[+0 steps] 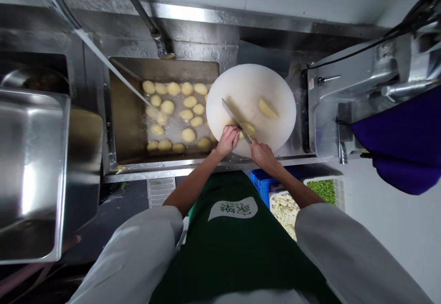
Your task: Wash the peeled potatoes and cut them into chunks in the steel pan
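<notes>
A round white cutting board [246, 86] lies at the right edge of the sink. My right hand [263, 157] is closed round the handle of a knife [231, 113], its blade pointing up and left. Under the blade a peeled potato piece [248, 129] rests on the board. My left hand [229, 139] has its fingers curled against the left end of that piece, holding it down. A cut potato wedge [268, 108] lies apart, farther right on the board.
Many peeled potatoes [188, 135] lie in water in the sink [127, 111], with a water stream [113, 67] running in. Steel pan [31, 157] at left; a machine [358, 79] at right. Below stand crates with pale slices [285, 210] and chopped greens [322, 190].
</notes>
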`<state>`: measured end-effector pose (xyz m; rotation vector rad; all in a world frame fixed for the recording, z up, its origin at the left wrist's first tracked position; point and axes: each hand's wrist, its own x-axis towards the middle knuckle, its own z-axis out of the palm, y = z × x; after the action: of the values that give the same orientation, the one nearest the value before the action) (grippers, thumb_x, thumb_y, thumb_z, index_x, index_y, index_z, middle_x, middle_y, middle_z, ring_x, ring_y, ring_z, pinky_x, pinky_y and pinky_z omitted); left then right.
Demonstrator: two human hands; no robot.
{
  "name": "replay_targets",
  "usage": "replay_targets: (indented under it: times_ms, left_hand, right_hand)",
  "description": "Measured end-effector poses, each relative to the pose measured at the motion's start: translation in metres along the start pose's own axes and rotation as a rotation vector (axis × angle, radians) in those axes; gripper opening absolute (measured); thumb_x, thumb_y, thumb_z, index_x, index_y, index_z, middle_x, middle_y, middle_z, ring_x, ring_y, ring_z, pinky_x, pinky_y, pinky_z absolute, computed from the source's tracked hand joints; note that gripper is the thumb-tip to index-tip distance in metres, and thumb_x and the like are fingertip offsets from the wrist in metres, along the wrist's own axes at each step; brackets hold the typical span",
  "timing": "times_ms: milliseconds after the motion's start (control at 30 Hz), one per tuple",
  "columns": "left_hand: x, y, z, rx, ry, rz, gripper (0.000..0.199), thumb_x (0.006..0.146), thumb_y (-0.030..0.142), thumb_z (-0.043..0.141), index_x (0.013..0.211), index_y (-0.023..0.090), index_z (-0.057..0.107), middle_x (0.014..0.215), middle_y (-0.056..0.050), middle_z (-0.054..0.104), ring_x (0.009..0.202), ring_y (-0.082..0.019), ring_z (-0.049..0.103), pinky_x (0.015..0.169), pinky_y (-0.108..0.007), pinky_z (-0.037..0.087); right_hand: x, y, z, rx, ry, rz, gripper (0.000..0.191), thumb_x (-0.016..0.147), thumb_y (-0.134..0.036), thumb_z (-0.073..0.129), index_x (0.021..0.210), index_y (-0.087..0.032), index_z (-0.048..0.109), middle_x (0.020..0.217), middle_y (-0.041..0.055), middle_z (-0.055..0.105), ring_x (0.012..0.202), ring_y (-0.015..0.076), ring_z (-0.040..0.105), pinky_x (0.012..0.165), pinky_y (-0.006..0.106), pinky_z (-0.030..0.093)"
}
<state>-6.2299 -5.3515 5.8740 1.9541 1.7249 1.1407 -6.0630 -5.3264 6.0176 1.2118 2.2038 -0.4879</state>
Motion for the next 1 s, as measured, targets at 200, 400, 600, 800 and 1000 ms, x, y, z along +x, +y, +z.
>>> replay_targets:
  times_ms: [200,400,600,800,1000]
  left_hand:
    - [-0.004,-0.001,0.002,0.026,0.022,-0.008,0.033,0.105,0.030,0.031,0.109,0.017,0.061,0.104,-0.014,0.065,0.102,-0.024,0.058,0.091,-0.044,0.046]
    - [-0.007,-0.001,0.000,0.023,0.036,-0.006,0.034,0.106,0.030,0.029,0.108,0.018,0.061,0.103,-0.014,0.064,0.103,-0.024,0.057,0.091,-0.043,0.047]
    - [-0.009,-0.002,-0.003,-0.023,0.072,0.037,0.031,0.105,0.028,0.033,0.109,0.016,0.061,0.106,-0.014,0.064,0.103,-0.023,0.058,0.090,-0.042,0.048]
    - [-0.010,-0.005,0.000,-0.044,0.103,0.064,0.030,0.105,0.025,0.034,0.107,0.015,0.062,0.103,-0.014,0.065,0.102,-0.024,0.057,0.091,-0.042,0.048]
    - [-0.012,-0.006,-0.002,-0.028,0.140,0.106,0.025,0.104,0.023,0.037,0.108,0.015,0.060,0.105,-0.014,0.064,0.100,-0.022,0.057,0.088,-0.040,0.050]
  right_hand:
    - [-0.003,-0.002,-0.001,0.015,0.011,0.002,0.042,0.106,-0.027,0.018,0.129,-0.008,0.047,0.098,0.0204,0.072,0.095,0.0287,0.071,0.081,0.034,0.049]
    - [-0.002,-0.004,0.000,0.005,0.025,-0.008,0.042,0.106,-0.028,0.019,0.128,-0.008,0.048,0.098,0.0206,0.072,0.094,0.0298,0.071,0.082,0.036,0.049]
    - [0.002,-0.009,0.002,0.015,0.006,0.005,0.036,0.105,-0.024,0.025,0.129,-0.008,0.049,0.102,0.0205,0.073,0.097,0.0279,0.071,0.081,0.033,0.049]
    - [-0.004,-0.009,-0.002,0.003,0.061,-0.020,0.039,0.107,-0.028,0.020,0.126,-0.009,0.049,0.095,0.0193,0.073,0.091,0.0286,0.072,0.078,0.033,0.049]
    - [0.003,-0.013,0.002,0.009,0.019,-0.011,0.038,0.106,-0.026,0.020,0.125,-0.010,0.049,0.100,0.0195,0.073,0.095,0.0283,0.072,0.078,0.033,0.049]
